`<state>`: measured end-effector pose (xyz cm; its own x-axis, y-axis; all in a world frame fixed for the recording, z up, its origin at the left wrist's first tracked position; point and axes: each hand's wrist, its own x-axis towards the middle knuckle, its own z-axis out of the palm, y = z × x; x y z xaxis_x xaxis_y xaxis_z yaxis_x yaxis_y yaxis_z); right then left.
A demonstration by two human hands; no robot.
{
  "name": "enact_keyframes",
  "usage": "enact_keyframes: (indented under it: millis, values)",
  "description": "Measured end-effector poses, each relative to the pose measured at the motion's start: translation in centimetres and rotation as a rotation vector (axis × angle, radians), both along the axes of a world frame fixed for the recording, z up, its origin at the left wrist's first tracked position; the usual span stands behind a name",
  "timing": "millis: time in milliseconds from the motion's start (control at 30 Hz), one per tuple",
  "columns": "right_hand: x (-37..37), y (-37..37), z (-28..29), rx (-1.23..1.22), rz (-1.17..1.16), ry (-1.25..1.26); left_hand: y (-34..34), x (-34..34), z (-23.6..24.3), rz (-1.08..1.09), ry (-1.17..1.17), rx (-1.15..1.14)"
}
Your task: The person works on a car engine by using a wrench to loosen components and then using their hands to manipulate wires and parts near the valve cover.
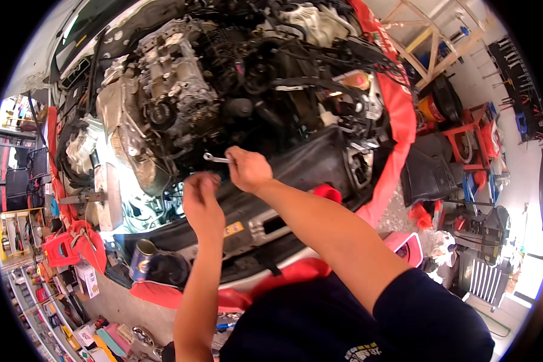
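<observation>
Wrench (217, 158): in the right hand (249, 171), above the front part of the engine bay, between the engine (175, 78) and the long black panel (301, 166). Long axis runs nearly crosswise to the person, close to level in the view, with a slight slope. Ring end points to the person's left and sits slightly farther from the body than the handle; handle runs right, into the fist.

Appearance: bright silver metal, smooth and shiny. Visible end is a rounded ring with a dark hole; a slim straight shank follows. Far end hidden by the hand.

Right hand: fingers curled in firmly around the handle, thumb side toward the ring. Forearm comes in from the lower right.

Left hand (200, 188): just beside and nearer the body than the ring end, apart from it. Fingers bent inward, partly closed, tips blurred; cannot tell whether they have hold of anything.

Surroundings: red cover (398, 114) along the right edge of the bay. A blue can (142, 260) stands at the front left corner, next to a black round part (168, 268). Yellow label (233, 229) on the front crossbar, right of the left forearm.
</observation>
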<state>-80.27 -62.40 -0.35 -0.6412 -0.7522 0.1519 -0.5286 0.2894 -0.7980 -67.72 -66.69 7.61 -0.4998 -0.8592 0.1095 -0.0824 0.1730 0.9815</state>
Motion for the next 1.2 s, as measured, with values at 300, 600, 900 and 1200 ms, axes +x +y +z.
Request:
enact_keyframes:
  millis: [300, 600, 900, 1200]
  values:
    - [-10.7, 19.3, 5.9, 0.176, -0.141, -0.066, 18.2, -3.5, -3.0, -0.365, -0.296, -0.339]
    - [-12.1, 27.6, 1.6, 0.294, -0.109, -0.014, 18.8, -6.9, -6.4, -0.483, -0.480, -0.575]
    - [-10.6, 23.9, -1.5, 0.126, -0.023, 0.332, 19.8, -6.3, -8.2, -0.313, -0.649, -0.172]
    - [-9.9, 21.9, -2.1, 0.153, -0.028, 0.509, 18.8, -2.7, -7.0, -0.291, -0.533, 0.137]
